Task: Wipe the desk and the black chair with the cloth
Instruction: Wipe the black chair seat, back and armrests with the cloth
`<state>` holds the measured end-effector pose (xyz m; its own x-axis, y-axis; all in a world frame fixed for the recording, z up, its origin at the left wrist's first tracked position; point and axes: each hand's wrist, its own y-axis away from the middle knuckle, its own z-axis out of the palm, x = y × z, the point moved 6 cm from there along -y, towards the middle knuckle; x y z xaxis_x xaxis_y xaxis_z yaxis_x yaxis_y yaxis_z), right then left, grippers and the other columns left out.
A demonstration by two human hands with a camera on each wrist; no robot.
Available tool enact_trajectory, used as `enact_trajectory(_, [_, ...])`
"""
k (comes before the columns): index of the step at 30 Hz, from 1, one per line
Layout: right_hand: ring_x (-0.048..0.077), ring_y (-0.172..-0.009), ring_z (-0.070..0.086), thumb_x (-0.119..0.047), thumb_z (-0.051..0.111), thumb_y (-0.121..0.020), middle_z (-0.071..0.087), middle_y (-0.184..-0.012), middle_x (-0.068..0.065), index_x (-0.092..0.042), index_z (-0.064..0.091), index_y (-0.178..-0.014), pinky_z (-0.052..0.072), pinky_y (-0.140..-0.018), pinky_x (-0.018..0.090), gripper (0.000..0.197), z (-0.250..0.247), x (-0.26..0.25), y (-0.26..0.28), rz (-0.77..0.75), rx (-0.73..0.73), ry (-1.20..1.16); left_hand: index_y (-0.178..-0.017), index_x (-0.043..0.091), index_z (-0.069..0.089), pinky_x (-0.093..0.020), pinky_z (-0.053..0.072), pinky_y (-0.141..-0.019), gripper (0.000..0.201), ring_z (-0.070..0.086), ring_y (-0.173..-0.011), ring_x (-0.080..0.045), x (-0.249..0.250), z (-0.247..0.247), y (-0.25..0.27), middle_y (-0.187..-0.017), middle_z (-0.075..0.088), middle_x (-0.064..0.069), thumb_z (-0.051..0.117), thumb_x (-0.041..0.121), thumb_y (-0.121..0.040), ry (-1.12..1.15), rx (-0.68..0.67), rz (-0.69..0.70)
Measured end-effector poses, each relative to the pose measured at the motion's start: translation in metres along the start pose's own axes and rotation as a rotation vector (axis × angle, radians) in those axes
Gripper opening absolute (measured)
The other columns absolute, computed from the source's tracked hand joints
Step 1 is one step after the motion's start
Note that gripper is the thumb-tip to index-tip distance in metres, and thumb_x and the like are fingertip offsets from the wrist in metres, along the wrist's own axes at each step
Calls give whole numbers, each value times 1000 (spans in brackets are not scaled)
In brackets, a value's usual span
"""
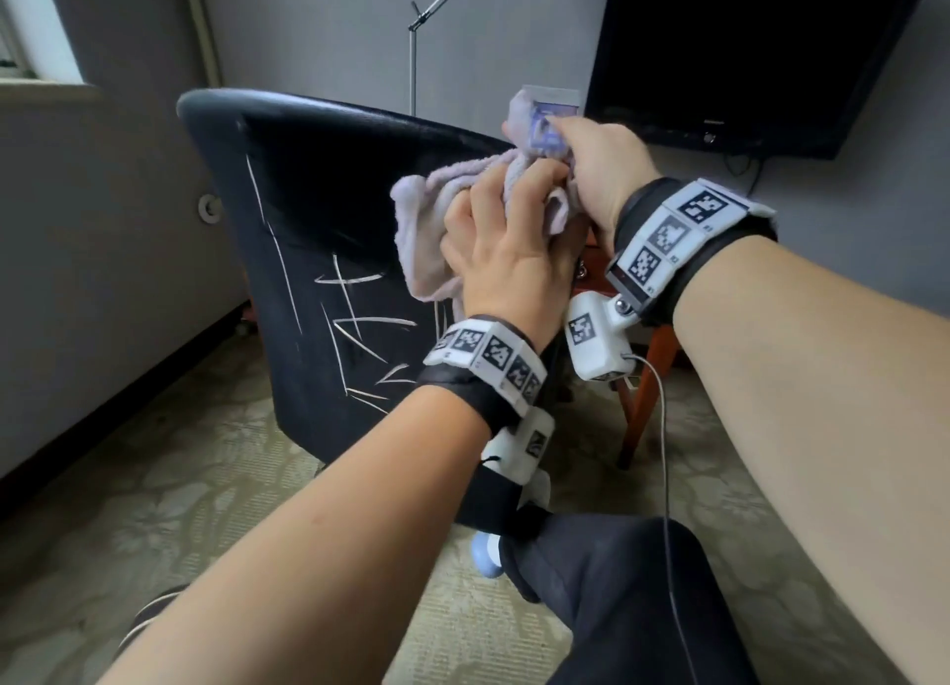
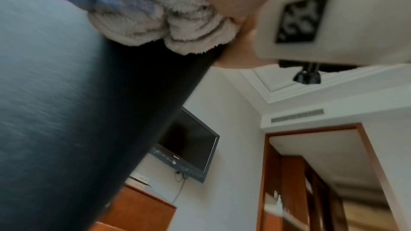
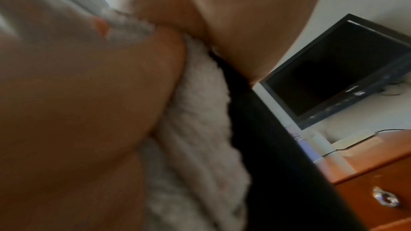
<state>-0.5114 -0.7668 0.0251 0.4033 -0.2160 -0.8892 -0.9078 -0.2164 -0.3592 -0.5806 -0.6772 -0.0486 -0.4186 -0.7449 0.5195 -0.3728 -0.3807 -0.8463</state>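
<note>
Pale cloth (image 1: 437, 222) bunched by both hands atop black chair (image 1: 308, 252).

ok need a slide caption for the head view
Both hands, left hand and right hand, hold a pale cloth bunched against the black chair backrest's top edge.

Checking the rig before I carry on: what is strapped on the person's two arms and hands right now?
Both forearms are bare, no sleeves or gloves. The left hand and right hand each have a black wrist strap carrying a band of white blocks printed with black square tag markers. Under each wrist hangs a white camera housing with its own marker; a thin grey cable runs from the right one.
</note>
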Motion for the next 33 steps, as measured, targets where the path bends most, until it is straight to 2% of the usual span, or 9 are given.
enact_trajectory(3, [33,-86,72,-67,62,-49,72,-77,8,-18,75,-63,53,-99,52,52,-8,5,-7,31,70,-94,-130,48,42,-55,31,-114,44,31,-135,-29,13,9,6,-148,41,6,67,48,-94,3,-57,-12])
enact_trajectory(6, [32,-98,73,-70,63,-46,78,-89,10,-22,81,-72,53,-101,48,57,-10,11,-14,70,47,-98,-129,51,41,-57,33,-111,44,34,-133,-32,5,11,2,-148,43,4,67,48,-93,-73,-47,69])
enact_trajectory(11, [35,-103,72,-55,71,-64,77,-102,17,-6,78,-107,56,-98,50,65,-8,10,-10,83,-1,-72,-129,48,45,-59,35,-108,41,38,-130,-36,2,15,3,-147,46,-3,68,46,-95,-170,-20,178])
enact_trajectory(16, [24,-89,72,-52,74,-53,74,-114,16,-10,74,-121,58,-94,40,79,-6,3,3,107,-18,-72,-127,49,47,-55,36,-105,37,37,-128,-35,-1,16,3,-145,50,-5,66,49,-95,-229,-47,226])
enact_trajectory(20, [10,-93,69,-24,57,-100,77,-95,-2,-22,72,-127,49,-105,31,31,-5,2,8,33,-117,-27,-126,49,60,-61,38,-103,30,32,-133,-36,-7,21,15,-147,47,-1,59,52,-96,-349,-181,320])
enact_trajectory(23, [20,-118,62,-25,58,-100,68,-131,9,-21,71,-128,42,-112,35,32,-4,3,5,-10,-114,20,-125,47,64,-60,38,-100,30,37,-131,-37,-15,27,23,-143,51,0,63,49,-95,-421,-240,363])
enact_trajectory(27, [19,-124,63,-40,65,-91,68,-133,0,-21,69,-130,48,-109,40,43,-9,1,3,25,-101,163,-126,44,52,-59,48,-90,37,43,-125,-35,-36,40,61,-133,52,-1,65,37,-92,-516,-467,545])
enact_trajectory(30, [30,-133,53,-11,46,-104,58,-142,15,-4,59,-138,39,-111,36,37,-7,-3,-2,-62,-113,479,-123,49,50,-59,49,-91,35,37,-124,-31,-58,29,74,-130,49,3,65,43,-92,-520,-517,423])
enact_trajectory(33, [41,-117,58,3,40,-96,63,-124,23,4,63,-115,45,-93,42,30,7,-20,-4,-166,-76,792,-117,44,57,-56,45,-92,24,38,-116,-30,-58,-16,39,-123,52,0,66,44,-94,-380,-245,206])
